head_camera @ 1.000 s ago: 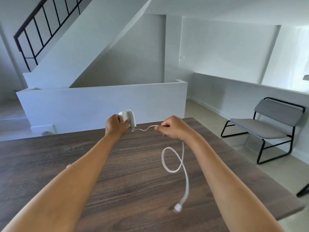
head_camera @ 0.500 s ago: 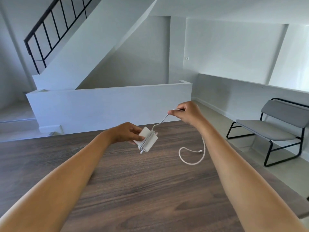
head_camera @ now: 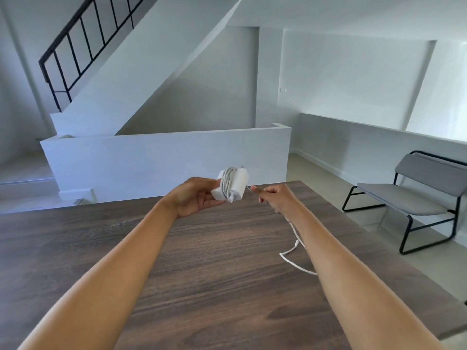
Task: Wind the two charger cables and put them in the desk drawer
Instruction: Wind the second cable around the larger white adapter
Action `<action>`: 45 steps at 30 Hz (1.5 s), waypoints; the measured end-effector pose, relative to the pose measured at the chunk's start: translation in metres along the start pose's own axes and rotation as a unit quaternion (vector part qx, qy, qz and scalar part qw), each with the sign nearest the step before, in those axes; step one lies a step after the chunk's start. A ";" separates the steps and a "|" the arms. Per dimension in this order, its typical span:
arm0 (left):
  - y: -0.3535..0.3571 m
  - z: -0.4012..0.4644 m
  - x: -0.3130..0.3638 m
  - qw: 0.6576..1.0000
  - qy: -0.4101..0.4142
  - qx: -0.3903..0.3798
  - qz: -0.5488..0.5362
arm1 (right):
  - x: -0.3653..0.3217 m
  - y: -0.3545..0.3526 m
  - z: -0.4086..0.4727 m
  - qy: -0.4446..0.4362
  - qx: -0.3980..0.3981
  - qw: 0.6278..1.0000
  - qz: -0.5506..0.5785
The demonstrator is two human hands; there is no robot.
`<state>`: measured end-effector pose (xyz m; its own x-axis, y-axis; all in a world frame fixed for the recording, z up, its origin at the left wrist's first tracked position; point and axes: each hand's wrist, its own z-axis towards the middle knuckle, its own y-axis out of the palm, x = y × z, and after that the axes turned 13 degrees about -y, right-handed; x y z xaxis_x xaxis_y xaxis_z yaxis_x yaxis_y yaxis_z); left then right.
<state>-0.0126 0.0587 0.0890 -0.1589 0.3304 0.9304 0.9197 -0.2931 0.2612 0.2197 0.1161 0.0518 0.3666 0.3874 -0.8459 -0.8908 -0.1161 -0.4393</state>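
Note:
My left hand (head_camera: pixel 195 198) holds a white charger brick (head_camera: pixel 231 185) above the far edge of the dark wooden desk (head_camera: pixel 177 274). Several turns of white cable are wrapped around the brick. My right hand (head_camera: pixel 274 198), just to the right of the brick, pinches the loose stretch of the charger cable (head_camera: pixel 294 251). The rest of that cable hangs below my right forearm and trails on the desk; its end is hidden behind the arm. I see neither a second cable nor a drawer.
A grey bench with a black frame (head_camera: pixel 414 198) stands on the floor to the right of the desk. Beyond the desk's far edge is a low white wall (head_camera: pixel 164 157) and a staircase with a black railing (head_camera: pixel 83 39).
My left hand has turned the brick and raised it. My right hand came down from its high point and closer to the brick, laying more cable on it; the loose part is shorter.

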 end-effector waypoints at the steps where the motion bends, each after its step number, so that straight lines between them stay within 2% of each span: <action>1: 0.005 0.001 0.003 0.999 0.008 0.011 -0.029 | 0.001 0.004 -0.003 0.001 -0.007 1.000 0.002; 5: 0.015 0.012 0.011 0.987 0.045 0.077 -0.134 | -0.003 0.018 -0.009 -0.002 -0.025 1.000 -0.001; 10: 0.019 0.028 0.015 0.964 0.069 0.173 -0.190 | -0.014 0.030 -0.014 -0.019 -0.066 0.997 -0.026; 12: 0.018 0.033 0.017 0.953 0.074 0.226 -0.190 | -0.018 0.030 -0.017 -0.030 -0.074 0.996 -0.036; 16: 0.011 0.040 0.013 0.926 0.083 0.349 -0.121 | -0.026 0.029 -0.021 -0.048 -0.082 0.993 -0.071; 18: 0.005 0.042 0.009 0.911 0.095 0.396 -0.064 | -0.031 0.027 -0.023 -0.067 -0.089 0.990 -0.090; 22: 0.002 0.043 0.001 0.842 0.123 0.480 0.211 | -0.041 0.021 -0.025 -0.103 -0.100 0.980 -0.140; 24: 0.002 0.042 -0.002 0.795 0.147 0.484 0.335 | -0.045 0.019 -0.025 -0.115 -0.104 0.975 -0.160; 28: -0.004 0.042 -0.007 0.715 0.184 0.472 0.482 | -0.050 0.013 -0.027 -0.123 -0.107 0.973 -0.164; 32: -0.018 0.041 -0.011 0.651 0.175 0.440 0.593 | -0.056 0.003 -0.028 -0.115 -0.094 0.978 -0.149; 34: -0.026 0.039 -0.013 0.633 0.167 0.423 0.627 | -0.058 -0.005 -0.027 -0.110 -0.087 0.978 -0.152; 38: -0.036 0.031 -0.016 0.620 0.146 0.371 0.676 | -0.058 -0.022 -0.019 -0.114 -0.057 0.982 -0.139; 40: -0.037 0.028 -0.015 0.635 0.135 0.335 0.684 | -0.056 -0.027 -0.012 -0.121 -0.035 0.983 -0.133; 42: -0.037 0.026 -0.013 0.672 0.121 0.279 0.675 | -0.056 -0.031 -0.005 -0.124 -0.007 0.986 -0.115; 45: -0.033 0.016 -0.009 0.790 0.064 0.167 0.587 | -0.052 -0.035 0.009 -0.121 0.041 0.988 -0.088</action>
<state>-0.0360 0.0794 0.0684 0.8584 -0.0929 0.5045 0.4998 -0.0703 -0.8633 0.2297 0.1077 0.1143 0.4506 0.6041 -0.6573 -0.8417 0.0422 -0.5383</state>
